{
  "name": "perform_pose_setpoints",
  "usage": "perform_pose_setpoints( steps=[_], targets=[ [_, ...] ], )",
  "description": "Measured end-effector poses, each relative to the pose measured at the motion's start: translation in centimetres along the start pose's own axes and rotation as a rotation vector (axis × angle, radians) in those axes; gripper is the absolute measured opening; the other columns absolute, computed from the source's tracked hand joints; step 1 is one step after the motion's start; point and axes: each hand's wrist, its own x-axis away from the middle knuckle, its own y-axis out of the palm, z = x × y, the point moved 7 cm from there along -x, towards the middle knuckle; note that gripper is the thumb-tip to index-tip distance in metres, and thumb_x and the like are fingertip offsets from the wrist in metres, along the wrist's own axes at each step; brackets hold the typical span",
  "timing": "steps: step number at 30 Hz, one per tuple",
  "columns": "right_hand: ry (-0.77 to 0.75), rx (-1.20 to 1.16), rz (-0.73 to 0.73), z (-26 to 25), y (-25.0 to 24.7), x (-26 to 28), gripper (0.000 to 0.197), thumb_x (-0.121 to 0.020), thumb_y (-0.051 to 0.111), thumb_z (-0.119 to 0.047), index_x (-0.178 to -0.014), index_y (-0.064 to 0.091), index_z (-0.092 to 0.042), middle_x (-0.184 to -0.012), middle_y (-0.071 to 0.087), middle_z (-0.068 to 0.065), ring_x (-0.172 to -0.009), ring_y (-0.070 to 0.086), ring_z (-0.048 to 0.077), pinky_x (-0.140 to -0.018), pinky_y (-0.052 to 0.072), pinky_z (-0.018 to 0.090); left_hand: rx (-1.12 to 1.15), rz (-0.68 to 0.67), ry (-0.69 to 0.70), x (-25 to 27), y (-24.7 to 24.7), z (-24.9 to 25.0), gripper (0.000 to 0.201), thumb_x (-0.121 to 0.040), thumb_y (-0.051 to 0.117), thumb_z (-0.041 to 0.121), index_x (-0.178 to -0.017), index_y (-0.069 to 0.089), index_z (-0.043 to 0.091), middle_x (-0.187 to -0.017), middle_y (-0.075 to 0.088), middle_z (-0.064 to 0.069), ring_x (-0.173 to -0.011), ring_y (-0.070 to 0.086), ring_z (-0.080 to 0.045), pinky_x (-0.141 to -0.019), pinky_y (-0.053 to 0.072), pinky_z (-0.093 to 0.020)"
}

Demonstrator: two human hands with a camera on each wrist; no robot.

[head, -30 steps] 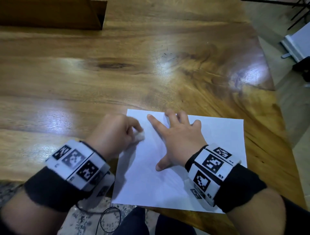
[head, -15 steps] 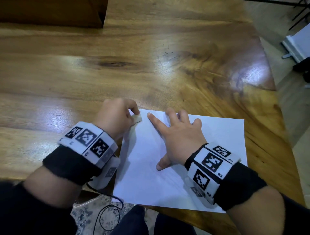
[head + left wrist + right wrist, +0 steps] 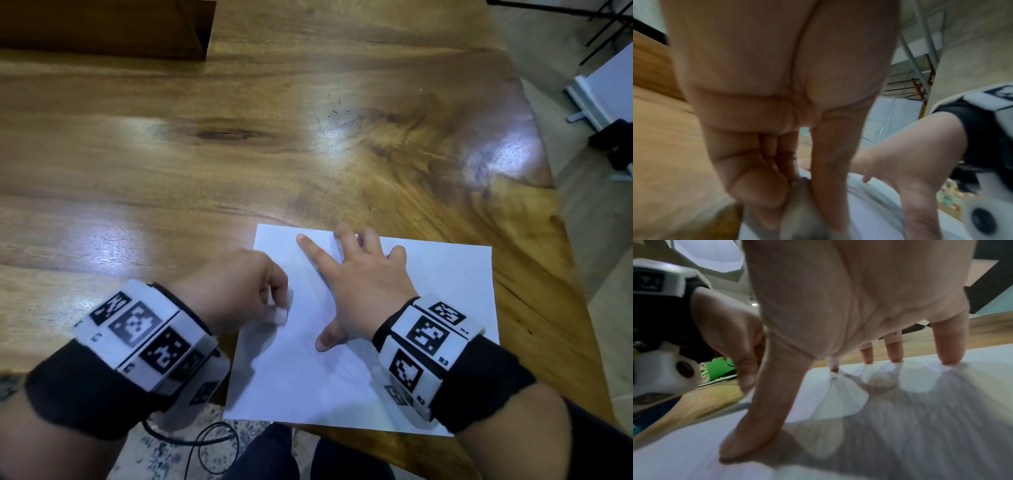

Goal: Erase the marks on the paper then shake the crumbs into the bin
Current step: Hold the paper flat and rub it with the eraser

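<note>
The white rectangular sheet of paper [image 3: 404, 342] lies flat at the near edge of the glossy brown wooden table [image 3: 239, 154]. My right hand [image 3: 363, 284] rests on it, fingers spread and straight, fingertips [image 3: 950, 361] and thumb pressing the sheet down. My left hand [image 3: 233, 287] pinches a small white eraser [image 3: 281, 314] between curled fingers and thumb, its tip touching the paper near the left edge. No marks can be made out on the sheet.

A dark wooden box [image 3: 102, 27] stands on the glossy wooden table [image 3: 239, 154].
</note>
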Motion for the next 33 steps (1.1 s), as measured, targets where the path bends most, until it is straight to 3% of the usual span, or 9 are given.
perform_pose_setpoints(
  steps=[1, 3, 7, 12, 16, 20, 23, 28, 33],
  targets=[
    [-0.004, -0.007, 0.005, 0.0, 0.0, 0.0, 0.132, -0.055, 0.075, -0.067, -0.142, -0.021, -0.044, -0.149, -0.009, 0.001, -0.135, 0.002, 0.031, -0.101, 0.025, 0.052, -0.004, 0.007, 0.002, -0.2, -0.3, 0.3, 0.006, -0.069, 0.071, 0.020, -0.072, 0.068, 0.025, -0.058, 0.058, 0.008, -0.057, 0.052, -0.005, -0.055, 0.038, -0.021],
    [-0.007, -0.031, 0.029, 0.0, -0.1, 0.0, 0.134, -0.054, 0.076, -0.067, -0.144, -0.020, -0.040, -0.149, -0.008, 0.000, -0.136, 0.002, 0.030, -0.100, 0.025, 0.050, 0.045, 0.195, -0.007, -1.3, -2.4, 0.6, 0.010, -0.072, 0.068, 0.016, -0.080, 0.069, 0.021, -0.056, 0.056, 0.009, -0.062, 0.056, -0.011, -0.056, 0.037, -0.022],
    [0.033, -0.109, 0.124, 0.5, 0.0, 0.8, 0.139, -0.049, 0.079, -0.066, -0.149, -0.006, -0.020, -0.148, 0.006, -0.003, -0.134, 0.013, 0.021, -0.097, 0.027, 0.041, 0.114, 0.428, -0.048, -2.3, -3.9, 0.9, 0.008, -0.075, 0.067, 0.011, -0.082, 0.068, 0.010, -0.062, 0.055, -0.001, -0.076, 0.055, -0.024, -0.067, 0.039, -0.024],
    [-0.007, -0.153, 0.179, 0.6, 0.2, 1.4, 0.133, -0.054, 0.076, -0.066, -0.150, -0.004, -0.020, -0.150, 0.006, -0.008, -0.135, 0.014, 0.017, -0.101, 0.023, 0.038, 0.054, 0.240, -0.012, -2.8, -2.8, 1.7, 0.006, -0.069, 0.071, 0.015, -0.073, 0.067, 0.019, -0.060, 0.057, 0.005, -0.070, 0.058, -0.021, -0.066, 0.044, -0.025],
    [0.001, -0.139, 0.184, 0.5, 0.2, 1.3, 0.133, -0.056, 0.074, -0.068, -0.149, -0.008, -0.019, -0.151, 0.002, -0.006, -0.136, 0.011, 0.019, -0.102, 0.023, 0.038, 0.073, 0.427, 0.014, -3.4, -3.8, 2.5, 0.007, -0.076, 0.060, 0.011, -0.081, 0.064, 0.014, -0.067, 0.056, -0.003, -0.075, 0.054, -0.025, -0.069, 0.042, -0.028],
    [-0.006, -0.149, 0.188, 0.6, 0.4, 1.3, 0.133, -0.056, 0.073, -0.068, -0.149, -0.008, -0.020, -0.150, 0.002, -0.006, -0.134, 0.012, 0.019, -0.099, 0.023, 0.039, 0.106, 0.378, 0.025, -2.4, -2.3, 1.3, 0.006, -0.074, 0.069, 0.017, -0.076, 0.063, 0.017, -0.057, 0.058, 0.002, -0.058, 0.054, -0.017, -0.059, 0.039, -0.025],
    [-0.001, -0.167, 0.167, 0.7, 0.8, 1.6, 0.132, -0.057, 0.071, -0.070, -0.149, -0.011, -0.021, -0.153, -0.003, -0.007, -0.135, 0.008, 0.020, -0.097, 0.023, 0.039, 0.131, 0.412, 0.028, -2.0, -2.1, 0.4, 0.009, -0.076, 0.068, 0.021, -0.080, 0.061, 0.017, -0.058, 0.058, 0.002, -0.057, 0.051, -0.009, -0.052, 0.034, -0.021],
    [0.031, -0.188, 0.167, 1.2, 1.5, 2.5, 0.132, -0.059, 0.068, -0.072, -0.149, -0.015, -0.021, -0.156, -0.009, -0.007, -0.139, 0.002, 0.020, -0.102, 0.021, 0.039, 0.092, 0.570, 0.124, 0.1, -0.9, 0.2, 0.016, -0.079, 0.059, 0.028, -0.086, 0.063, 0.015, -0.081, 0.058, -0.006, -0.075, 0.053, -0.022, -0.066, 0.034, -0.026],
    [0.000, -0.207, 0.147, 1.8, 1.8, 2.3, 0.129, -0.063, 0.066, -0.071, -0.148, -0.017, -0.023, -0.156, -0.020, -0.006, -0.144, -0.018, 0.021, -0.118, -0.003, 0.044, 0.002, 0.520, 0.177, 1.4, 0.9, 0.7, 0.005, -0.078, 0.062, 0.019, -0.080, 0.061, 0.014, -0.078, 0.060, -0.006, -0.067, 0.057, -0.027, -0.055, 0.047, -0.035]
  ],
)
